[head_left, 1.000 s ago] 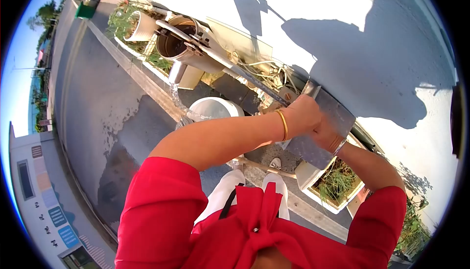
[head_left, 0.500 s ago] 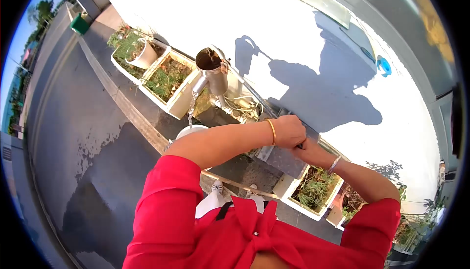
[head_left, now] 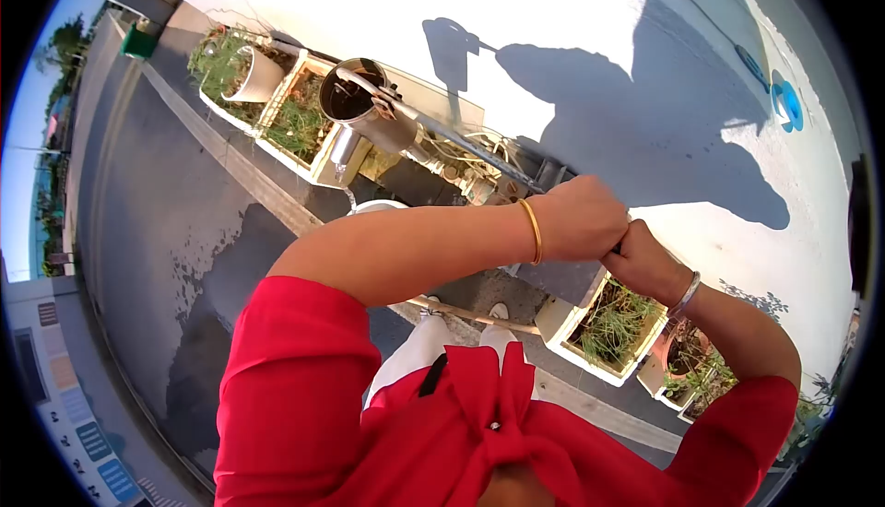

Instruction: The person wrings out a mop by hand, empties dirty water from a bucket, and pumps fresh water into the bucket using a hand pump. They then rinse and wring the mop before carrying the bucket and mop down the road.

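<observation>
My left hand (head_left: 579,218), a gold bangle at its wrist, is closed around the end of a long metal lever (head_left: 470,149). Right beside it, my right hand (head_left: 653,263), with a silver bracelet, is closed on the same lever end. The lever runs up and left to an open-topped metal hand pump (head_left: 367,109). A little water (head_left: 350,197) comes from the pump's spout (head_left: 343,153) above a white bucket (head_left: 378,206), which my left forearm partly hides.
Planters (head_left: 309,170) with grass and a white pot (head_left: 256,78) stand left of the pump. Another planter (head_left: 576,359) is below my hands. A white wall (head_left: 323,0) with shadows rises behind. Wet pavement (head_left: 207,323) lies to the left. A wooden stick (head_left: 475,315) crosses near my feet.
The view has shifted. Since half a second ago, my hands and the lever end have come up closer to the camera, and the water stream has thinned. Both hands have kept their grip.
</observation>
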`<state>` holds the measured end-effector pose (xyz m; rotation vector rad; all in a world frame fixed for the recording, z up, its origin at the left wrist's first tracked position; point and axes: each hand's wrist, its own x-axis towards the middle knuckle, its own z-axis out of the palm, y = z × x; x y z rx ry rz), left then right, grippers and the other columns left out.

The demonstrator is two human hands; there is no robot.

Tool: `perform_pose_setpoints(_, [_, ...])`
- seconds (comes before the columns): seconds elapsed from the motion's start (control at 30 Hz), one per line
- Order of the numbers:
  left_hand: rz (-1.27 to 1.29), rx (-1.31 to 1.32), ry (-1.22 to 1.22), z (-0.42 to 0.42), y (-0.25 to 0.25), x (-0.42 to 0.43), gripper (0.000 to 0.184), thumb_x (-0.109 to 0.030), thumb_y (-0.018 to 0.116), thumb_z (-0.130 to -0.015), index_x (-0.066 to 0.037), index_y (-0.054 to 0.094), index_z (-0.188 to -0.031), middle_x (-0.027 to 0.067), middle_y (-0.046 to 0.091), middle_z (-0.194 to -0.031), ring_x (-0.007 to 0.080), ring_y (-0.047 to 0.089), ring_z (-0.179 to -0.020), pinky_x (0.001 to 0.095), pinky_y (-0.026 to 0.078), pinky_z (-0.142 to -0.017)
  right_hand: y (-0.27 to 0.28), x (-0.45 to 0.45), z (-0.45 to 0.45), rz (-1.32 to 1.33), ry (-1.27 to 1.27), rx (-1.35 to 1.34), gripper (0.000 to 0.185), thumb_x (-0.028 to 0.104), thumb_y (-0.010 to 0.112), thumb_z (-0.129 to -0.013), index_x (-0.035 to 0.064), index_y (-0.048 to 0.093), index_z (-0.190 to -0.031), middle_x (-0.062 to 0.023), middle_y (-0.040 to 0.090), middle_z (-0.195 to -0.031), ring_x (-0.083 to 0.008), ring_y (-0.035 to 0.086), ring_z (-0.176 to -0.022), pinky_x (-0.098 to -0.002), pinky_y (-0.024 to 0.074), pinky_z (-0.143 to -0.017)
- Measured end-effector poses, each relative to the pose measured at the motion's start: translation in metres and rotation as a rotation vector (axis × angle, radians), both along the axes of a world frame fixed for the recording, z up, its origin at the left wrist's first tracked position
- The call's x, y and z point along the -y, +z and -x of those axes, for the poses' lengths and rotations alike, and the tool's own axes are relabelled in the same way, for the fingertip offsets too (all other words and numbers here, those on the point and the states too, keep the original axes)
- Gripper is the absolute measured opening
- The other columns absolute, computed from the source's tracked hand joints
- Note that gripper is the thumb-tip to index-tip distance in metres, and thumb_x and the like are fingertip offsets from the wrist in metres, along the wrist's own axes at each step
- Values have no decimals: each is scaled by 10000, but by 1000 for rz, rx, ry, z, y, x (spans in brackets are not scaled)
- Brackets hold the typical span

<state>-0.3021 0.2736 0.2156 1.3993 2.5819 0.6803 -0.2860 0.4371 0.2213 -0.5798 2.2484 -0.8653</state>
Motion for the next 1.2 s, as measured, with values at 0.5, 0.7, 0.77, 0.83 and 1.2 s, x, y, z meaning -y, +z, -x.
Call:
perform_pose_setpoints(0.5, [525, 77, 48, 0, -131, 29, 102, -159, 586, -678, -98, 643, -618, 64, 611, -655, 208, 613, -621, 303, 442, -495, -219, 57, -3, 603, 10, -173, 177, 160, 520, -758, 22, 585, -849, -195, 575, -801, -374, 533, -727, -393, 439, -630])
perform_pose_setpoints(0.7, [436, -231, -42, -15, -127, 27, 125, -178, 573, -687, -105, 636, -606, 48, 608, -618, 208, 609, -607, 306, 449, -503, -180, 48, -11, 257, -83, 8, 209, 171, 558, -762, -12, 571, -863, -204, 580, -759, -361, 531, -674, -370, 427, -604])
perform_pose_setpoints(0.77, [441, -158, -25, -12, -105, 24, 126, -182, 569, -684, -107, 633, -606, 52, 607, -603, 209, 615, -618, 320, 460, -515, -169, 43, -17, 245, -203, -104, 240, 196, 562, -776, -27, 565, -864, -203, 588, -735, -284, 541, -616, -360, 422, -582])
perform_pose_setpoints(0.83, [400, -200, 14, -24, -70, 24, 133, -178, 564, -683, -94, 627, -602, 72, 603, -593, 231, 612, -603, 344, 467, -526, -117, 37, -35, 204, -144, -62, 254, 216, 541, -797, -30, 568, -858, -191, 591, -719, -193, 528, -584, -344, 423, -563])
perform_pose_setpoints(1.2, [88, -95, -103, -23, 45, 15, 148, -154, 551, -657, -51, 580, -555, 129, 568, -554, 285, 573, -528, 364, 447, -489, 49, 23, -36, -38, -89, 51, 283, 175, 512, -771, -65, 547, -916, -171, 596, -695, -229, 547, -617, -327, 436, -614])
